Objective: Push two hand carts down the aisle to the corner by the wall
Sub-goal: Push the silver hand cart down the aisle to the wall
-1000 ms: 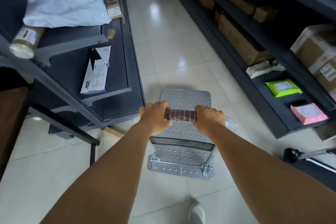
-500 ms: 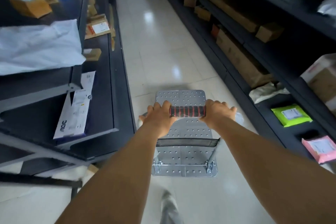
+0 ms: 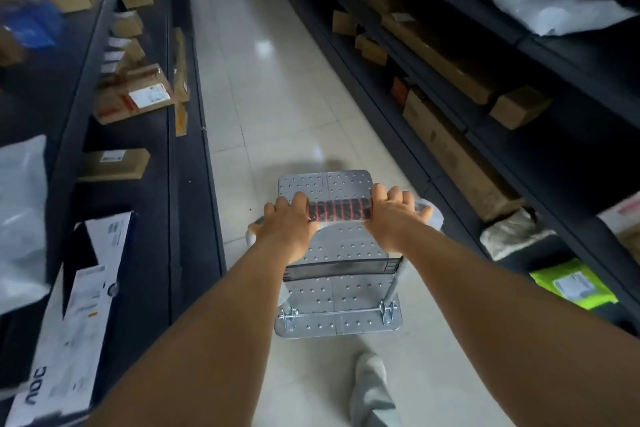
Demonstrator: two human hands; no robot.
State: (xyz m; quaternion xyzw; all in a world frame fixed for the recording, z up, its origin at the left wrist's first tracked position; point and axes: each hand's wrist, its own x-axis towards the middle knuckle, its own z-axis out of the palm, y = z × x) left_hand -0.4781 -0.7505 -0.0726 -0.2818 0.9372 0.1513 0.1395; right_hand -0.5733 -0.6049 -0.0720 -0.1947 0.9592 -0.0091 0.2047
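A silver hand cart [image 3: 337,291] with a studded metal deck stands on the tiled aisle floor right in front of me. Its handle [image 3: 338,210] has a black grip with red rings. My left hand [image 3: 289,222] is closed around the handle's left end. My right hand [image 3: 393,215] grips the right end. Both arms are stretched forward. The deck is bare. Only this one cart is in view.
Dark shelving [image 3: 187,156] lines the left side with cardboard boxes [image 3: 136,97] and a white AOC box [image 3: 71,333]. More dark shelving [image 3: 460,135] on the right holds long cartons, a white bag [image 3: 550,7] and a green parcel [image 3: 573,284]. The tiled aisle [image 3: 256,62] runs ahead. My foot [image 3: 372,385] is behind the cart.
The cart has rolled forward down the aisle between the shelves, and the shelf contents have slid back past me. Both hands have kept their grip on the handle.
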